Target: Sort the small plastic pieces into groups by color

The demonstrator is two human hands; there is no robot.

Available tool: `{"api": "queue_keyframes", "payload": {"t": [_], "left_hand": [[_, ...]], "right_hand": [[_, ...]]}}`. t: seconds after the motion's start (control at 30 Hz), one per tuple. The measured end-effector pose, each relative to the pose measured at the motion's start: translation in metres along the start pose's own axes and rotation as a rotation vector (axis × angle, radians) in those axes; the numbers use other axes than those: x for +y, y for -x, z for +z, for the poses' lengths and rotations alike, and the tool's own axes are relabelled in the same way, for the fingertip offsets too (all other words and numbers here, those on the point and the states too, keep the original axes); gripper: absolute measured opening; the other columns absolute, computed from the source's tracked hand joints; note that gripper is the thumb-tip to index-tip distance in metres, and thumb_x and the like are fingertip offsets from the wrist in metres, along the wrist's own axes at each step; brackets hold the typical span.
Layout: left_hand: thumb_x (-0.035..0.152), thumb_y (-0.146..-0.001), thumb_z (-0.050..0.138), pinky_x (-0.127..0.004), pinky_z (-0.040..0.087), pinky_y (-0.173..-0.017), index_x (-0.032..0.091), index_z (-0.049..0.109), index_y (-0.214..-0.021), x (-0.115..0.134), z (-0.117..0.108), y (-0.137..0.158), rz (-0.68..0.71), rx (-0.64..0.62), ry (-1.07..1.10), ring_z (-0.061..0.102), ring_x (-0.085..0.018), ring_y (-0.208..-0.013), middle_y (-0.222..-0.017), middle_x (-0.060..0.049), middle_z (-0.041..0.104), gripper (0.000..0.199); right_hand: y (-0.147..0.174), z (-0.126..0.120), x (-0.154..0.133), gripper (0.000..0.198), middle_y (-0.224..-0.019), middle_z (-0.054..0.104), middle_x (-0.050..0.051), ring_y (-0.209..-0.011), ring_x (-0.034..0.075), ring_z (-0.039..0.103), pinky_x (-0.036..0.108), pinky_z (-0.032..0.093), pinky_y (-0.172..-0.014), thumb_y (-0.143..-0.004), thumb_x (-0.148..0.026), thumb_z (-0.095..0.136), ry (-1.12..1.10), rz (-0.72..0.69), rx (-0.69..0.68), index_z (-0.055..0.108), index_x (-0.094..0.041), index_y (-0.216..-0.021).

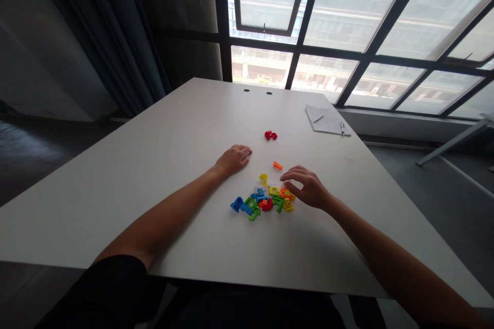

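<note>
My left hand [234, 158] rests on the white table, palm down with its fingers lying loosely together, and nothing shows in it. To the right, my right hand [306, 186] hovers at the edge of a heap of plastic toy pieces, thumb and fingers apart and holding nothing. The heap mixes blue pieces [240, 205], green pieces [251, 204], yellow pieces and a red piece [267, 206]. One loose orange piece [278, 165] lies just beyond the right fingertips. A yellow piece [263, 177] sits at the heap's far side. Farther out is a small cluster of red pieces [270, 135].
Toward the far right of the white table [185, 128] lie sheets of paper [329, 119] with two pens on them. Two round cable holes [258, 92] sit near the far edge. Windows stand behind, a dark curtain [111, 31] at left, and a metal-legged frame [455, 141] at right.
</note>
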State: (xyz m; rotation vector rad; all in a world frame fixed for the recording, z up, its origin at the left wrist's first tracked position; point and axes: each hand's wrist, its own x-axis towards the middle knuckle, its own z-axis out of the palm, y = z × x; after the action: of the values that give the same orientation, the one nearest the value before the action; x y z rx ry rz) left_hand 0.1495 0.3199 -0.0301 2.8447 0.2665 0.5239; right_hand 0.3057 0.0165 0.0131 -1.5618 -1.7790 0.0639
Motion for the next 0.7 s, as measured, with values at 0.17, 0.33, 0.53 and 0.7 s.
{"api": "queue_keyframes", "payload": {"t": [0.17, 0.33, 0.53, 0.7], "left_hand": [[0.027, -0.098, 0.051, -0.043, 0.049, -0.114, 0.021, 0.071, -0.124, 0.0, -0.001, 0.0, -0.006, -0.011, -0.019, 0.062, -0.027, -0.125, -0.135, -0.008, 0.07, 0.034], [0.027, -0.097, 0.052, -0.044, 0.05, -0.113, 0.021, 0.071, -0.124, 0.001, -0.002, 0.0, -0.017, -0.001, -0.008, 0.063, -0.027, -0.124, -0.134, -0.009, 0.07, 0.034], [0.027, -0.097, 0.051, -0.045, 0.049, -0.114, 0.022, 0.072, -0.125, 0.002, -0.002, 0.0, -0.016, -0.002, 0.0, 0.062, -0.028, -0.125, -0.135, -0.01, 0.07, 0.035], [0.027, -0.097, 0.052, -0.045, 0.049, -0.114, 0.023, 0.072, -0.125, 0.0, -0.001, 0.0, -0.01, -0.001, 0.001, 0.062, -0.028, -0.125, -0.134, -0.009, 0.07, 0.035]], "right_hand": [[0.009, 0.012, -0.01, 0.016, -0.106, 0.078, 0.008, -0.104, 0.027, 0.068, 0.047, 0.054, -0.094, -0.102, -0.033, 0.065, 0.084, -0.112, -0.065, 0.075, -0.028, -0.113], [0.012, 0.036, -0.04, 0.026, -0.11, 0.077, 0.009, -0.113, 0.03, 0.065, 0.051, 0.047, -0.102, -0.097, -0.046, 0.072, 0.212, -0.152, -0.149, 0.073, -0.025, -0.113], [0.013, 0.05, -0.044, 0.021, -0.105, 0.077, 0.009, -0.117, 0.031, 0.064, 0.052, 0.045, -0.105, -0.097, -0.04, 0.073, 0.223, -0.098, -0.127, 0.07, -0.027, -0.113], [0.012, 0.044, -0.044, 0.032, -0.112, 0.076, 0.012, -0.115, 0.03, 0.065, 0.051, 0.048, -0.103, -0.093, -0.031, 0.073, 0.156, -0.059, -0.052, 0.066, -0.026, -0.123]]}}
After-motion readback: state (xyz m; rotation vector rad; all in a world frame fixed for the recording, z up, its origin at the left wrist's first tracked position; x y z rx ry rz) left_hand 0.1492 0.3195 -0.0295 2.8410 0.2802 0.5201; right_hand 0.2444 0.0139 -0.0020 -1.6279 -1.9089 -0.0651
